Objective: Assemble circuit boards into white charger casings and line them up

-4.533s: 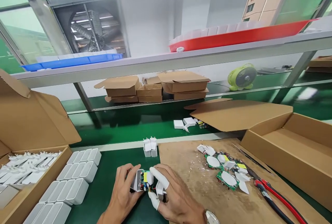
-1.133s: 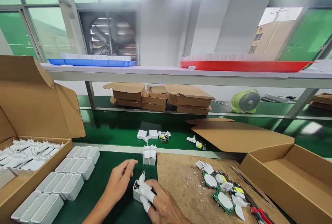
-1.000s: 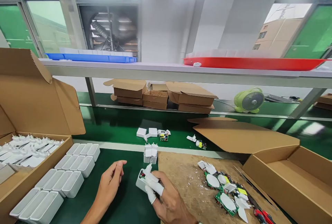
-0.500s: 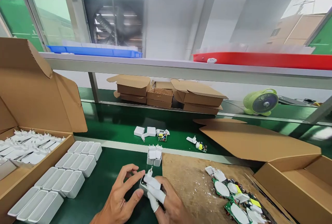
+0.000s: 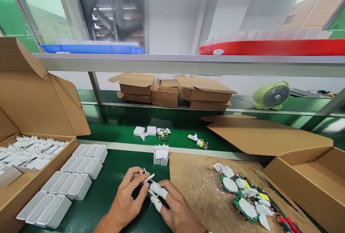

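Note:
My left hand point(image 5: 129, 199) and my right hand point(image 5: 172, 208) meet low in the middle over the green mat. Together they grip a small white charger point(image 5: 148, 182) whose metal prongs point up and to the left. White finger cots cover two fingertips of my right hand. Just beyond my hands stand two assembled white chargers point(image 5: 161, 155). Rows of empty white charger shells point(image 5: 70, 181) lie to the left. A heap of green circuit boards with white plug parts point(image 5: 244, 195) lies on the brown board point(image 5: 205, 190) to the right.
An open cardboard box point(image 5: 16, 161) at left holds several white plug parts. Another open box point(image 5: 309, 182) stands at right. Red-handled cutters point(image 5: 287, 224) lie at the lower right. Loose charger pieces point(image 5: 151, 133) rest on the green conveyor, with flat boxes and a green fan point(image 5: 271, 96) behind.
My left hand came back from the left and closed on the charger held by my right hand. The charger now lies tilted with its prongs up-left. The view shifted slightly.

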`<state>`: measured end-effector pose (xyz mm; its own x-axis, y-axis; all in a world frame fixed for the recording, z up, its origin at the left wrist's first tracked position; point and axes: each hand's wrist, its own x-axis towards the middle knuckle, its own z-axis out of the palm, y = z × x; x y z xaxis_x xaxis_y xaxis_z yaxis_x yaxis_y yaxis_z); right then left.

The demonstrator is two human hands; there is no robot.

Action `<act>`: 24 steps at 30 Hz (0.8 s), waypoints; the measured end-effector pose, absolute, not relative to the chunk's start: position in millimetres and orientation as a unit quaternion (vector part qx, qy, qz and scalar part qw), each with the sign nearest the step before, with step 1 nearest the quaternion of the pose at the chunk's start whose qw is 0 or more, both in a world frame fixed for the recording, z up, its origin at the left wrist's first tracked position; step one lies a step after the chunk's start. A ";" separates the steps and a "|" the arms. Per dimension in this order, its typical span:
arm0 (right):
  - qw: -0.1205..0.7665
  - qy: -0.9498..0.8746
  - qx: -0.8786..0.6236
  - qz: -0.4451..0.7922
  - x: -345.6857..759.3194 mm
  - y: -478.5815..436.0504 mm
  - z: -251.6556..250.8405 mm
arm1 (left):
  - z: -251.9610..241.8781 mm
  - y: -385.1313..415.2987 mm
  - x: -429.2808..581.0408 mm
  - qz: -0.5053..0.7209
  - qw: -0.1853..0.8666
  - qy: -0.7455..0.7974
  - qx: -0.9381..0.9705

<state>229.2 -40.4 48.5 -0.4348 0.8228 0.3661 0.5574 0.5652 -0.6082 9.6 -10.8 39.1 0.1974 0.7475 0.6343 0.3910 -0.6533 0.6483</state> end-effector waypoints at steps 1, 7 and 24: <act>0.315 -0.824 -0.423 0.206 228.5 -40.7 50.0 | 40.5 -10.9 9.5 0.510 0.179 0.377 0.753; 0.332 -0.770 -0.513 0.181 225.6 -42.0 33.2 | 40.0 -12.9 10.3 0.493 0.164 0.328 0.789; 0.307 -0.746 -0.566 0.169 262.9 -33.0 54.9 | 89.4 52.6 -17.1 0.448 0.179 0.480 0.733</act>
<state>262.9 -33.0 54.9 -0.1710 0.9485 0.2668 0.7405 0.3023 -0.6002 -17.1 52.6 89.4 0.1384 0.8636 0.4847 0.5418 -0.4757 0.6929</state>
